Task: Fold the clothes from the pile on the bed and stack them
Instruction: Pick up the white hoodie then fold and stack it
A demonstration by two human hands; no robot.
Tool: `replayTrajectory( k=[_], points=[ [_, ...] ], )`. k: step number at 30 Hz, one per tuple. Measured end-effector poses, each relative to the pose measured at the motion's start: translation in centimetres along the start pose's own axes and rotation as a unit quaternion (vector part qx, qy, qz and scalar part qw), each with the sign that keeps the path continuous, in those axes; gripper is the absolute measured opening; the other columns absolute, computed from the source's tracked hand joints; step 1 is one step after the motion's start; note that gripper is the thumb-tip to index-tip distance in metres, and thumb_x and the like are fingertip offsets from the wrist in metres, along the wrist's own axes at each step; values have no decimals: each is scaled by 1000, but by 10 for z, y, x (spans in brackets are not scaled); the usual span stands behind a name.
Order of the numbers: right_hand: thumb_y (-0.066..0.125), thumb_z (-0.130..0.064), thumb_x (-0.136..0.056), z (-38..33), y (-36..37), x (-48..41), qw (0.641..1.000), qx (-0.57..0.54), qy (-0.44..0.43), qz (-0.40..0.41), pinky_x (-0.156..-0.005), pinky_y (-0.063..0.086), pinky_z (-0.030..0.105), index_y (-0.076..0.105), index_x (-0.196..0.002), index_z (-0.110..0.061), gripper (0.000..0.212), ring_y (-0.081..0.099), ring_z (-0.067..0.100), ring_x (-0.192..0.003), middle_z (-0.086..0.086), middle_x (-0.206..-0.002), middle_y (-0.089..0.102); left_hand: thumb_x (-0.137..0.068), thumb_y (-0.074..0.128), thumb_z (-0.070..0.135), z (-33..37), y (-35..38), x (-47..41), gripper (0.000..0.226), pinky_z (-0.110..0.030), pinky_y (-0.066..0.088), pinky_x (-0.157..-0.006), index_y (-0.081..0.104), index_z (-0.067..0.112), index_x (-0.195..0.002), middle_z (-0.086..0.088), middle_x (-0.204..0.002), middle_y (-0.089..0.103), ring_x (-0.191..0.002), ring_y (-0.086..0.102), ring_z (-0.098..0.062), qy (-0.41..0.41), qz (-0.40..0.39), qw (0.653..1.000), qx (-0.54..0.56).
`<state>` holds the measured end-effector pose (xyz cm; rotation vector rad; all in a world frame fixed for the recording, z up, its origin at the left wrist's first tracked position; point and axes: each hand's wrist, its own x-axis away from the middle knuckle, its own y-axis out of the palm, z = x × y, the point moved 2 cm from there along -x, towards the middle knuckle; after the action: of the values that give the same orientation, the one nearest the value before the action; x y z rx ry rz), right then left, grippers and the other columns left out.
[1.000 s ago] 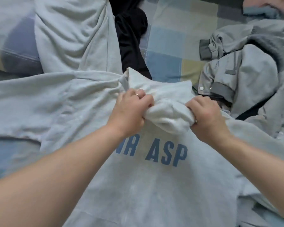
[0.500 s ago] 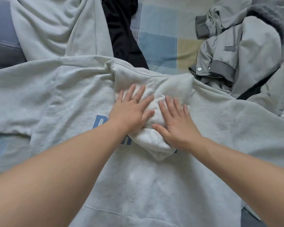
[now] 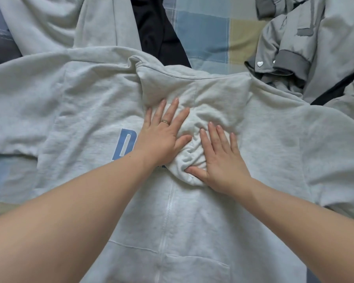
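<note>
A second ago the hood (image 3: 217, 99) was bunched up and gripped in both fists above the blue lettering (image 3: 125, 144). It has since been turned down onto the chest of the light grey zip hoodie (image 3: 192, 231) and is now being pressed flat. The left hand (image 3: 161, 135) is laid open on the hood's left side, fingers straight and spread, with a ring (image 3: 165, 121) on one finger. The right hand (image 3: 221, 160) is laid open on its lower right part, with the thumb against the rounded tip. Nothing is gripped by either hand. Most of the lettering is now covered, and only a "D" is left showing. Between the hands the fabric is still creased.

The hoodie is spread front up across the near part of the bed (image 3: 202, 33), zip (image 3: 168, 209) running toward the near edge and both sleeves stretched out toward the left and right sides. The hood step can be judged nearly complete. The sleeves and body are not yet folded, and nothing has been stacked.

Toward the far right corner a grey jacket (image 3: 315, 48) is heaped unfolded. A black garment (image 3: 155, 27) and another pale grey garment (image 3: 49, 23) lie along the far side.
</note>
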<state>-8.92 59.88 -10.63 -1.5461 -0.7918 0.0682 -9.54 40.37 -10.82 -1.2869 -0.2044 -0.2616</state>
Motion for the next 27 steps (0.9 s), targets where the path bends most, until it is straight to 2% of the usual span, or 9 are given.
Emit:
replayTrajectory(
  k=[4, 6, 9, 13, 16, 22, 27],
  points=[
    [23, -85, -83, -2, -3, 23, 998, -42, -8, 41, -123, -15, 44, -4, -161, -15, 108, -23, 19, -152, 4, -166, -21, -91, 21, 73, 1, 17, 53, 82, -49, -4, -125, 2, 35, -161, 4, -169, -10, -155, -13, -23, -21, 36, 998, 39],
    [30, -79, -87, -2, 14, 48, 997, -51, 6, 49, -125, -8, 47, -2, -161, -14, 104, -18, 19, -154, 5, -168, -16, -91, 21, 74, 2, 34, 86, 83, -49, -3, -125, 1, 35, -161, 3, -169, -10, -155, -12, -24, -51, 29, 998, 19],
    [31, -68, -94, 1, 45, 66, 996, -20, 36, 74, -124, 6, 53, 6, -161, -12, 92, -5, 22, -156, 8, -169, -3, -89, 22, 78, 4, 50, 101, 85, -48, -2, -125, 0, 38, -160, 2, -169, -10, -155, -11, -22, -82, 26, 996, -8],
    [37, -62, -89, 3, 56, 55, 994, 3, 48, 101, -123, 9, 57, 9, -161, -11, 92, 2, 26, -156, 11, -169, 4, -85, 21, 81, 0, 59, 94, 86, -46, -9, -124, -12, 45, -155, 7, -168, -16, -155, -15, -20, -86, 30, 996, -20],
    [40, -61, -88, 5, 60, 55, 991, 8, 38, 127, -122, 12, 59, 12, -160, -10, 93, 9, 29, -155, 13, -168, 10, -84, 22, 83, -2, 61, 94, 87, -45, -10, -124, -12, 46, -155, 8, -168, -16, -155, -12, -20, -86, 33, 996, -15],
    [33, -65, -92, 4, 57, 55, 991, 6, 42, 124, -122, 12, 59, 10, -160, -12, 90, 6, 27, -156, 10, -168, 5, -82, 11, 86, -1, 60, 92, 86, -47, -11, -123, -27, 47, -149, 9, -164, -28, -153, -22, -19, -99, 12, 994, -47],
    [33, -67, -92, 6, 59, 55, 991, -7, 47, 122, -124, 8, 56, 8, -162, -16, 90, 0, 23, -156, 7, -169, 2, -82, 13, 84, 2, 61, 92, 86, -47, -8, -124, -19, 46, -153, 9, -167, -20, -154, -16, -18, -102, 37, 992, -57]
  ],
)
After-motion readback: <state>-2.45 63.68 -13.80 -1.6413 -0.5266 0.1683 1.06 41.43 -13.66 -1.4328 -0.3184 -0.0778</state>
